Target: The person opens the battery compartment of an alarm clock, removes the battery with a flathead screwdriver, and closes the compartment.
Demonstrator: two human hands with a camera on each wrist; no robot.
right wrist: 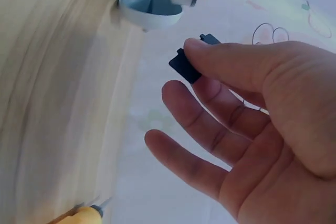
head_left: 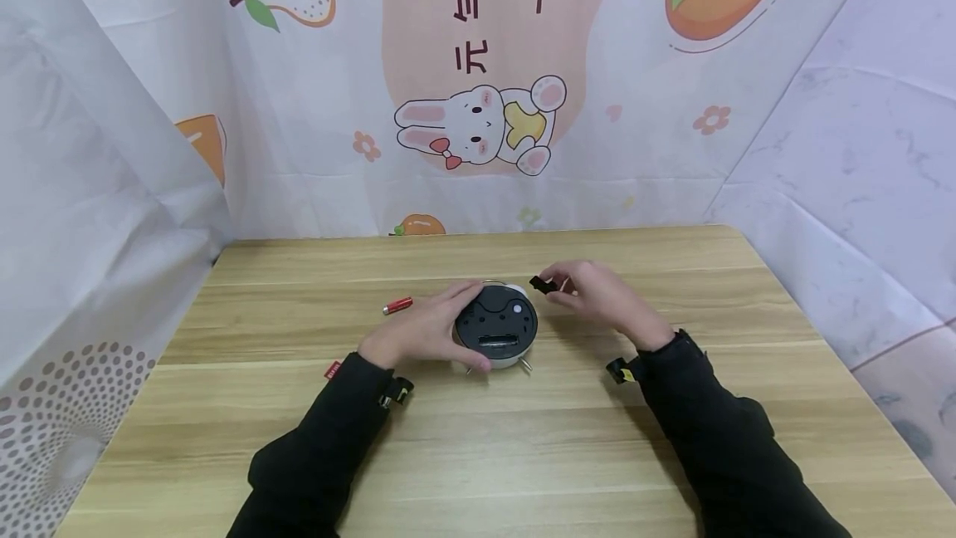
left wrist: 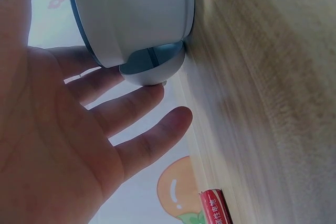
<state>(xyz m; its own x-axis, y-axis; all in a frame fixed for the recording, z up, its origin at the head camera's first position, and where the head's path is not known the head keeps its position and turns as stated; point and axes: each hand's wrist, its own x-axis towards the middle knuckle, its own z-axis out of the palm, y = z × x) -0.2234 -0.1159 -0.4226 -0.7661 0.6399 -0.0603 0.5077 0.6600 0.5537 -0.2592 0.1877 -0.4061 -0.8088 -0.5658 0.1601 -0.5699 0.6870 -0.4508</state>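
Note:
A white twin-bell alarm clock (head_left: 496,322) lies face down on the table, its dark back upward and a battery slot showing open in it. Around its left side goes my left hand (head_left: 429,326), thumb near the feet and fingers by a bell (left wrist: 152,69). My right hand (head_left: 597,297), just right of the clock and apart from it, pinches a small black battery cover (right wrist: 185,67) between thumb and fingers. Left of the clock, a red battery (head_left: 397,305) rests on the table.
The wooden table (head_left: 485,455) ends at a printed curtain (head_left: 299,148) behind. A small red item (head_left: 332,369) shows beside the left sleeve. In the right wrist view a yellow item with a dark end (right wrist: 81,216) sits at the bottom, its kind unclear.

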